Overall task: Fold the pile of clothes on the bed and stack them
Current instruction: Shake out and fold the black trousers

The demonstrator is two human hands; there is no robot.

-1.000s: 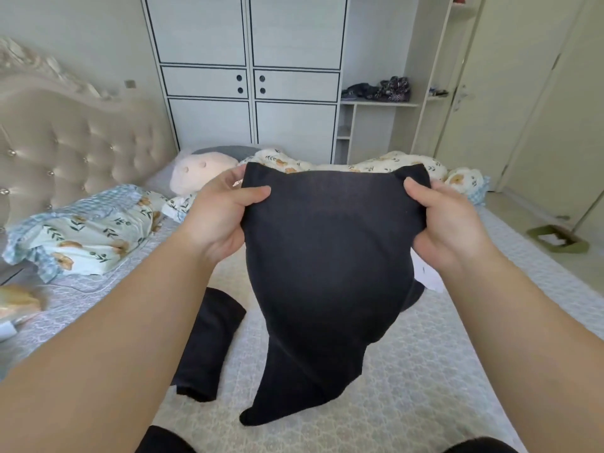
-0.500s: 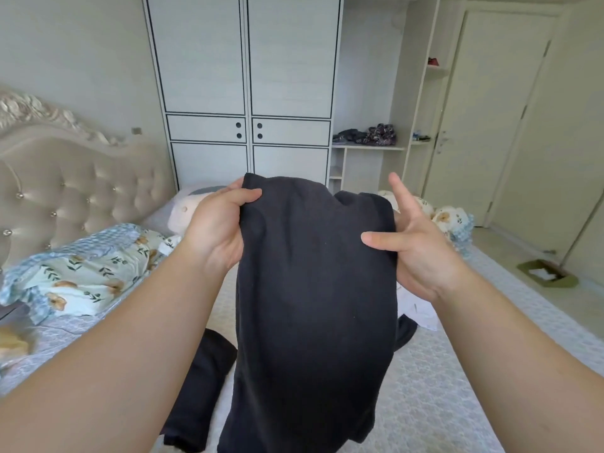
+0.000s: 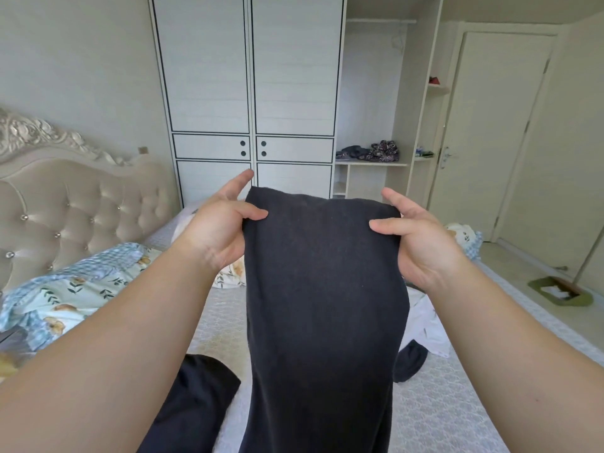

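Head view showed the dark garment (image 3: 323, 305) held up in front of me, above the bed (image 3: 434, 416), its long axis running straight down from the top edge and out of frame at the bottom. I noted the top edge lay level between both hands, each equally near to it. The left hand (image 3: 217, 223) pinched the left upper corner, thumb across the front, forefinger raised clear. The right hand (image 3: 415, 237) pinched the right upper corner, thumb on the front face. In my judgement the coming fold depends on that hanging length. Another dark piece (image 3: 192, 407) lay on the bed at lower left, a white item (image 3: 425, 325) to the right.
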